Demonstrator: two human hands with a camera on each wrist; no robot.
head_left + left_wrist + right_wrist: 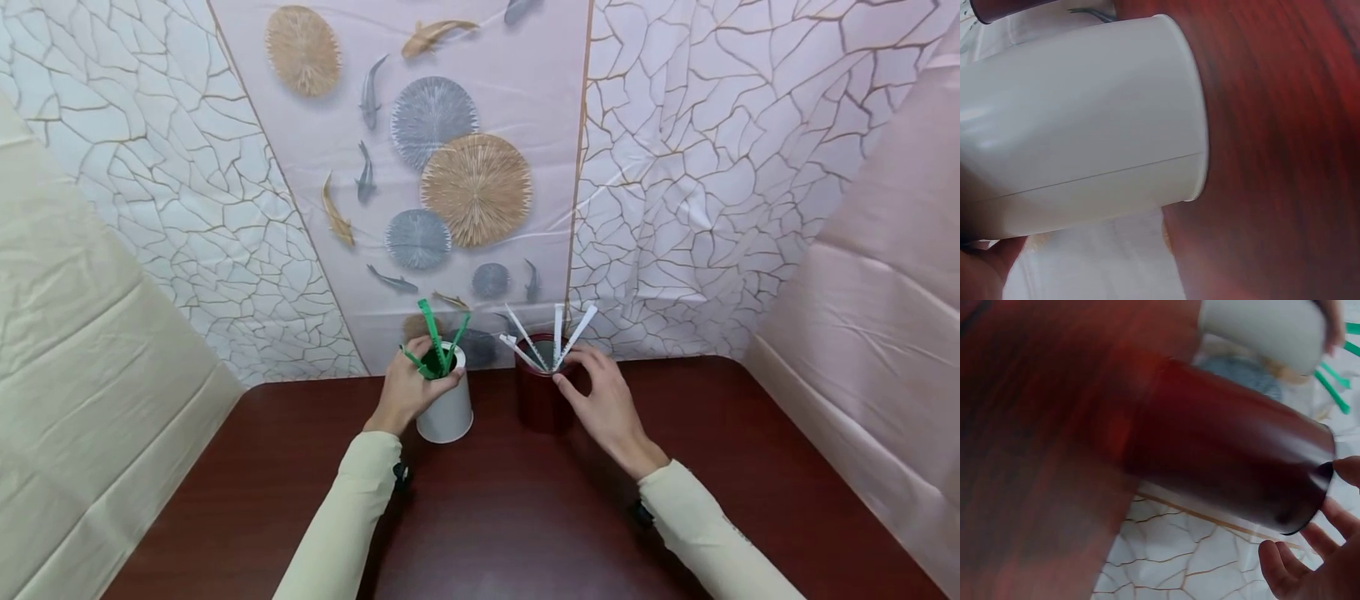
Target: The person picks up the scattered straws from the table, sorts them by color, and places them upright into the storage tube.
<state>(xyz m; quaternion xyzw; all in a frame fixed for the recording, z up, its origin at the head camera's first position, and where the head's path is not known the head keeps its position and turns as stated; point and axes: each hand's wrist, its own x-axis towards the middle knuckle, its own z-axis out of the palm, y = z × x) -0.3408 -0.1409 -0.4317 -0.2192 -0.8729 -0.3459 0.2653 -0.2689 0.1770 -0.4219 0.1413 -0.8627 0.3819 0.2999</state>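
A white cylindrical can stands on the table towards the back, with several thin green strips sticking out of its top. My left hand grips it near the rim, thumb on the near side and fingers around the far left. To its right is a dark red can holding several thin white strips. My right hand holds this can at its upper right rim between thumb and fingers. In the right wrist view the thumb lies against the rim, while the lower fingers stand off the side.
The dark red wooden table ends at a patterned cloth backdrop just behind both cans. Pale cloth panels rise on either side. A gap separates the two cans.
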